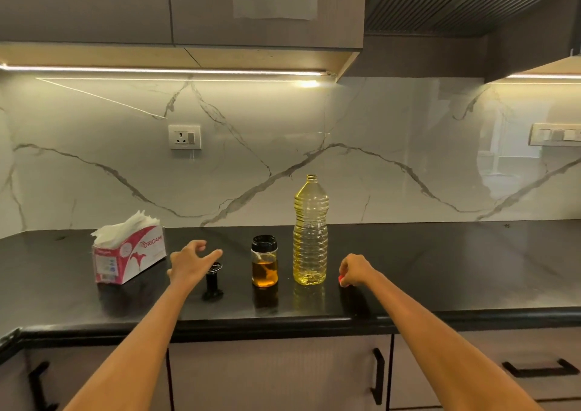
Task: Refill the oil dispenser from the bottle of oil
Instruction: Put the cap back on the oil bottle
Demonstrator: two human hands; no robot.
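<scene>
Both hands reach over the black counter [440, 272]. Left hand [188, 261] is open, fingers spread, holding nothing, just above the black pump top [213, 280] lying on the counter. Right hand [353, 270] is curled closed on a small red cap [341, 280], touching the counter. Between the hands: oil dispenser [264, 261], partly filled, black collar, nearer the left hand; uncapped oil bottle [310, 231] upright just beside it, near the right hand. Tissue box [129, 255] sits left of the left hand.
</scene>
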